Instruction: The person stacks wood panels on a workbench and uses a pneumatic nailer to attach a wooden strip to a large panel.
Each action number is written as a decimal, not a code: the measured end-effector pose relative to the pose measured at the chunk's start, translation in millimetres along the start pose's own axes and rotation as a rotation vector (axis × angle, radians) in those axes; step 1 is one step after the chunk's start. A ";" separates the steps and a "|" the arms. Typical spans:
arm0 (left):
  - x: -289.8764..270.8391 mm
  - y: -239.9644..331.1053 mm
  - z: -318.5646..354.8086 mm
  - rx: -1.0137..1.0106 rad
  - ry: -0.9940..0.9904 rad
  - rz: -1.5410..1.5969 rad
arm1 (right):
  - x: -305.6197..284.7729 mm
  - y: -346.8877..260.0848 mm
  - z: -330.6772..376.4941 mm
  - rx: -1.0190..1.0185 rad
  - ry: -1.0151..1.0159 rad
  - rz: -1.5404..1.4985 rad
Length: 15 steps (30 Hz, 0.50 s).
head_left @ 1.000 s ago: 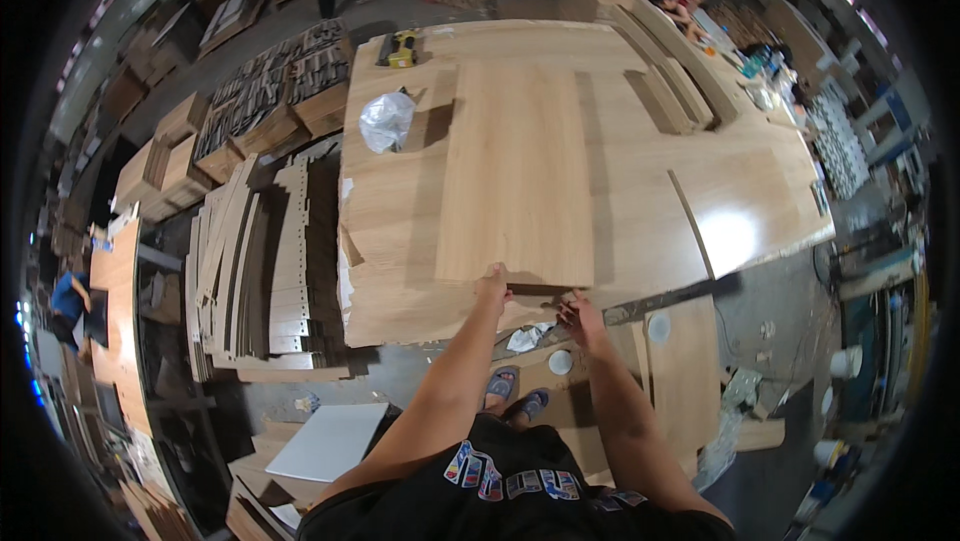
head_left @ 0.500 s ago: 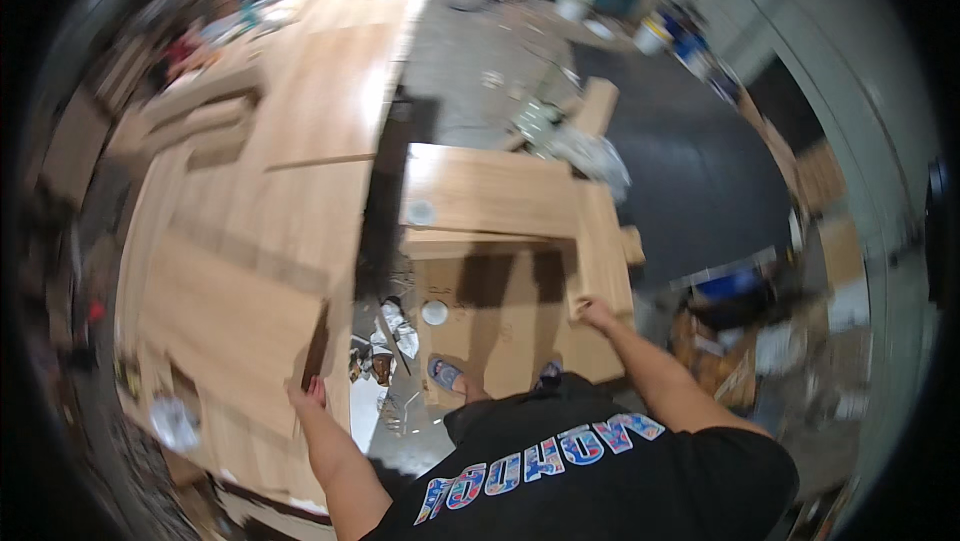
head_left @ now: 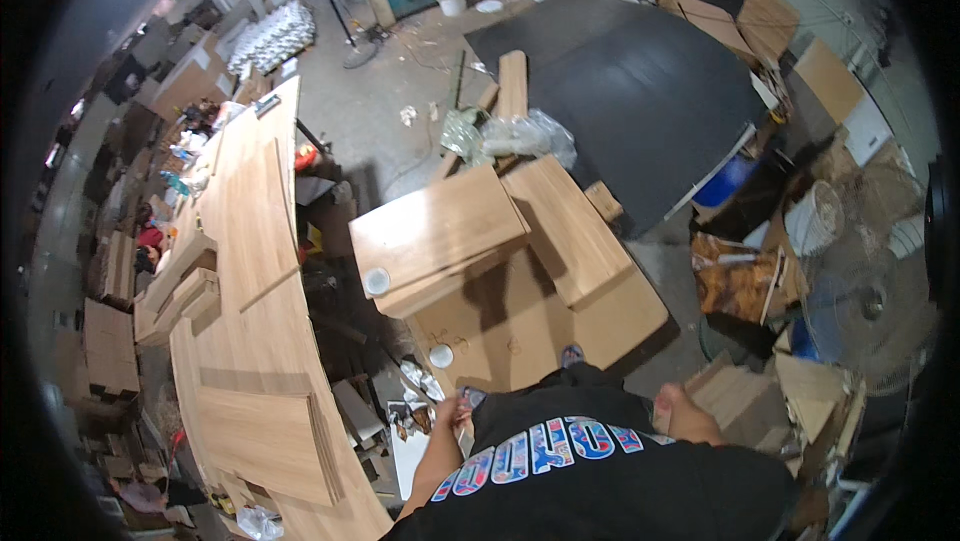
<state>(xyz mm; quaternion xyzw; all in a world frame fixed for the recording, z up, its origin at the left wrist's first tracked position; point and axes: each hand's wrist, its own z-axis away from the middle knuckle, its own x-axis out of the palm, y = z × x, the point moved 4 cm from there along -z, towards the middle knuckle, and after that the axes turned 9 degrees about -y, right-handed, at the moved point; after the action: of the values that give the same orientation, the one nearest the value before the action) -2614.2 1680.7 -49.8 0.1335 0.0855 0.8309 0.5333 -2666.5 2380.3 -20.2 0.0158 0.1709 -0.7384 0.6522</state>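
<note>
My left hand (head_left: pixel 456 409) hangs in front of my left hip, fingers loosely extended and nothing visible in it. It is nearest to the white scraps and loose hardware on the floor. My right hand (head_left: pixel 676 405) hangs by my right hip, touching no board; its fingers do not show distinctly. Ahead of me a wood-grain box-like stack (head_left: pixel 440 231) rests on a flat cardboard sheet (head_left: pixel 640 313), beside a narrower wood-grain panel piece (head_left: pixel 570 231). A white round disc (head_left: pixel 376 281) lies on the stack's corner, and another disc (head_left: pixel 441 355) on the cardboard.
On the left runs a long worktable (head_left: pixel 225 351) bearing a pile of panels (head_left: pixel 265 441) and short wooden blocks (head_left: pixel 195 291). Plastic wrap (head_left: pixel 530 136) and planks (head_left: pixel 512 81) lie beyond the stack. A black mat (head_left: pixel 640 91) covers floor on the right, near a standing fan (head_left: pixel 870 291).
My left hand has left the edge of the panels on the worktable. My right hand has come away from the narrower panel piece. Both are now near my hips, and my view has turned.
</note>
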 end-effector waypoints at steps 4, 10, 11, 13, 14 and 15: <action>111.8 79.0 -14.3 0.246 -0.156 -0.491 | 6.1 -38.0 -73.3 -0.063 -0.188 0.149; 102.5 160.3 -23.3 0.533 0.378 -0.353 | 14.5 -205.5 -29.6 -0.262 -0.071 0.174; 103.7 172.2 -27.4 0.504 0.362 -0.356 | 13.6 -228.6 -31.8 -0.275 -0.074 0.190; 112.3 179.0 -44.4 0.467 0.391 -0.435 | 17.1 -264.7 -38.6 -0.216 -0.100 0.144; 116.6 179.0 -51.3 0.464 0.439 -0.509 | 22.1 -286.2 -37.1 -0.186 -0.118 0.130; 122.7 186.1 -62.7 0.463 0.480 -0.579 | 15.8 -285.6 -71.3 -0.203 -0.204 0.066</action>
<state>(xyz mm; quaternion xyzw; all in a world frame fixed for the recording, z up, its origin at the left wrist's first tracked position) -2843.0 1714.8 -40.4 0.0233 0.4249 0.6136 0.6651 -2959.6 2410.6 -25.0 -0.1199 0.1770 -0.6932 0.6883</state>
